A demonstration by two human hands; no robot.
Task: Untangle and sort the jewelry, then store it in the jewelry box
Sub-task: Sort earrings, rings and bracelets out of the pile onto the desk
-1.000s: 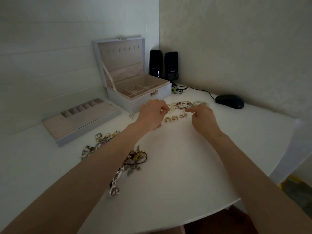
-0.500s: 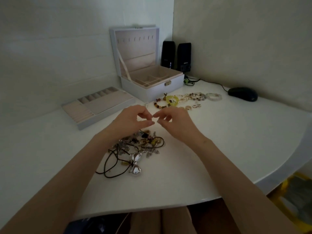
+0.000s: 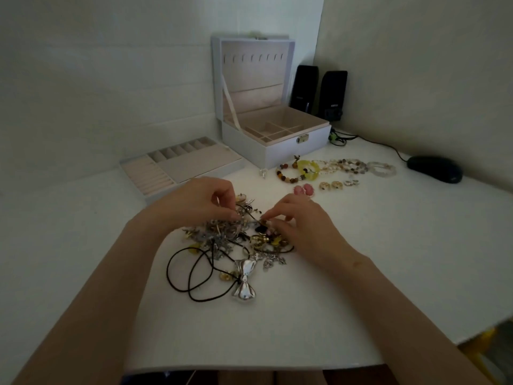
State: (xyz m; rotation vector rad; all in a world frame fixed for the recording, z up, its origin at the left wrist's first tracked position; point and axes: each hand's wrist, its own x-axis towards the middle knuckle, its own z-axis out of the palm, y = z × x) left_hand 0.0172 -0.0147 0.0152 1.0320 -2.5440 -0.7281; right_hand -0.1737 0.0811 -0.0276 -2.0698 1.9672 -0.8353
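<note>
A tangled pile of jewelry lies on the white table in front of me, with a black cord necklace carrying a silver bow pendant at its near side. My left hand and my right hand are both over the pile's far edge, fingertips pinching small pieces of the tangle between them. The white jewelry box stands open behind, lid upright. Its removed tray lies to the left. Sorted bracelets and earrings lie in rows to the right of the box.
Two black speakers stand in the corner behind the box, with a cable running to a black mouse at the far right. Walls close in behind and to the right. The table edge runs along the near side and right.
Both hands came back from the sorted rows near the box to the tangled pile and lowered onto it. The view has shifted, bringing the pile to the centre.
</note>
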